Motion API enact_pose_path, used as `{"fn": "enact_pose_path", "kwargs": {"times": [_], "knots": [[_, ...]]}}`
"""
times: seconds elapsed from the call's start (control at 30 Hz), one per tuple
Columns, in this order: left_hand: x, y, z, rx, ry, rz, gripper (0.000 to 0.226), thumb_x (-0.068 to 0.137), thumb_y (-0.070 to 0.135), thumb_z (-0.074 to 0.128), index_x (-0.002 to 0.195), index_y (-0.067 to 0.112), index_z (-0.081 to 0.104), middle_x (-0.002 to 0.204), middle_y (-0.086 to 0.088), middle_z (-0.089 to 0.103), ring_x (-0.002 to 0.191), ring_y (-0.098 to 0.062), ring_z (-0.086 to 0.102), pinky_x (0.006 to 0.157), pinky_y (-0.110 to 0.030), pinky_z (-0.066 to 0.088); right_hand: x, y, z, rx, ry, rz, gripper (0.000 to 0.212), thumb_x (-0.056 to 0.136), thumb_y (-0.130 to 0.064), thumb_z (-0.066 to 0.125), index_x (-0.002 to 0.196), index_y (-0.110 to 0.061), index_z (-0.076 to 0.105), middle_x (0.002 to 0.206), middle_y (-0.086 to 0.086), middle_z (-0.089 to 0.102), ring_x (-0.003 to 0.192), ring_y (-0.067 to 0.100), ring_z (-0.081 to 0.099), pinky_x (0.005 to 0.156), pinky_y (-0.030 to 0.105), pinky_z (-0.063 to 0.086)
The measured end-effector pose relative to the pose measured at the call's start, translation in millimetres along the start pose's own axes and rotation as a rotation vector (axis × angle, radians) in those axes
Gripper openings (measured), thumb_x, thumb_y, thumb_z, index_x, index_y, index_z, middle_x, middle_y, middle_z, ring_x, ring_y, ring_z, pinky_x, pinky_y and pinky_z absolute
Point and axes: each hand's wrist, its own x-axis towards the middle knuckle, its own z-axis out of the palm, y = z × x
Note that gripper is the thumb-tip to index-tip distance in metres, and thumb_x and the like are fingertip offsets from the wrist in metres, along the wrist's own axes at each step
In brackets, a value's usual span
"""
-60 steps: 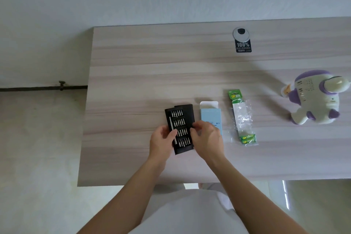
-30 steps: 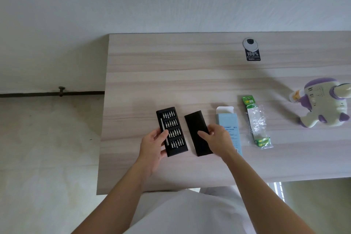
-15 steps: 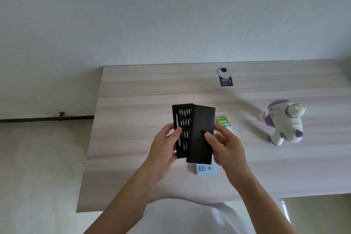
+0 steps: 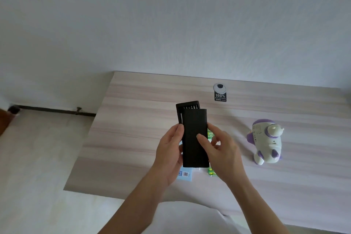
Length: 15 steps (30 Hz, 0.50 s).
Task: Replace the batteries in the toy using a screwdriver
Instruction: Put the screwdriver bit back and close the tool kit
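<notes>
Two hands are raised over the table (image 4: 133, 138). The left hand (image 4: 169, 150) grasps one tray (image 4: 187, 107) of screwdriver bits by its left edge. The right hand (image 4: 222, 150) pinches one black cover (image 4: 194, 138), thumb on its face. The cover hides most of the tray, so only its top strip shows. Beneath them, one blue box (image 4: 185, 174) and one green battery pack (image 4: 211, 172) are mostly hidden. Farther right lies one white-and-purple toy (image 4: 266, 141), untouched. One round tag (image 4: 220, 92) sits near the far edge, its small print unreadable.

Soft even daylight, faint shadows, slight blur, wide-angle edge bending.
</notes>
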Motion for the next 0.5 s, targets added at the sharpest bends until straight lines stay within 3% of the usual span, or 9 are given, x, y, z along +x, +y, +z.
{"fn": "enact_pose_path", "kwargs": {"times": [0.13, 0.3, 0.4, 0.5], "knots": [[-9, -2, 6, 0.03, -0.028, 0.042, 0.024, 0.101, 0.022, 0.056, 0.121, 0.019, 0.068, 0.109, -0.007, 0.076, 0.1, -0.025, 0.073, 0.082, -0.039, 0.061, -4, 3, -10, -0.067, -0.033, -0.03, 0.045, 0.096, -0.038, 0.059, 0.14, -0.042, 0.052, 0.087, -0.007, 0.05, 0.074, 0.01, 0.055, 0.063, 0.015, 0.043], [-16, -2, 7, 0.048, -0.008, 0.066, 0.024, 0.103, 0.022, 0.052, 0.121, 0.021, 0.067, 0.11, -0.006, 0.076, 0.104, -0.026, 0.073, 0.089, -0.044, 0.06, -9, -1, -9, -0.004, -0.033, -0.054, 0.04, 0.094, -0.036, 0.063, 0.133, -0.042, 0.055, 0.088, -0.007, 0.057, 0.063, 0.009, 0.054, 0.056, 0.013, 0.042], [-18, -1, 5, 0.074, 0.005, 0.084, 0.025, 0.103, 0.023, 0.051, 0.124, 0.02, 0.066, 0.111, -0.005, 0.076, 0.105, -0.025, 0.072, 0.091, -0.045, 0.059, -9, -3, -7, 0.084, -0.066, 0.001, 0.024, 0.093, -0.036, 0.066, 0.117, -0.037, 0.065, 0.086, -0.005, 0.064, 0.064, 0.014, 0.061, 0.055, 0.02, 0.051], [-21, 4, 0, 0.088, 0.0, 0.1, 0.024, 0.104, 0.022, 0.05, 0.121, 0.019, 0.067, 0.109, -0.004, 0.076, 0.104, -0.022, 0.072, 0.09, -0.044, 0.06, -8, -8, -2, 0.261, -0.101, 0.08, 0.016, 0.09, -0.044, 0.066, 0.105, -0.039, 0.07, 0.084, -0.003, 0.069, 0.075, 0.024, 0.07, 0.07, 0.046, 0.061]]}}
